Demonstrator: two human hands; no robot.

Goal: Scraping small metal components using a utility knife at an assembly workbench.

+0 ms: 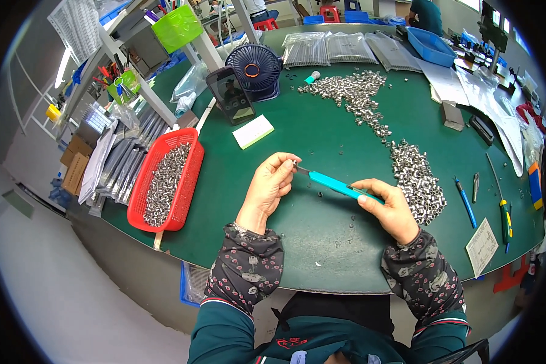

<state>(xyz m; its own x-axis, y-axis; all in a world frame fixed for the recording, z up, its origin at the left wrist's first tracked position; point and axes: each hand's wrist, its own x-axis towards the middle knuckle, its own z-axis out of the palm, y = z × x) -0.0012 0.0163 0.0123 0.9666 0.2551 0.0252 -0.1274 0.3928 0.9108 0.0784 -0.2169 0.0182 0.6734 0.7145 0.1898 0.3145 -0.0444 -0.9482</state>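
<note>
My right hand is closed round a teal utility knife, its blade pointing left. Between thumb and forefinger, my left hand pinches a small metal sleeve, mostly covered by the fingers. The blade tip meets the sleeve or lies right beside it; I cannot tell which. Close to my right hand is a heap of shiny metal sleeves. A looser spread of similar small metal parts lies farther back. To the left, a red plastic basket holds many more.
A phone leans by a dark blue fan, with a notepad in front. At right lie a blue pen-like tool, a yellow-green screwdriver and a paper slip. A blue tray stands far back. Dark scraps dot the green table.
</note>
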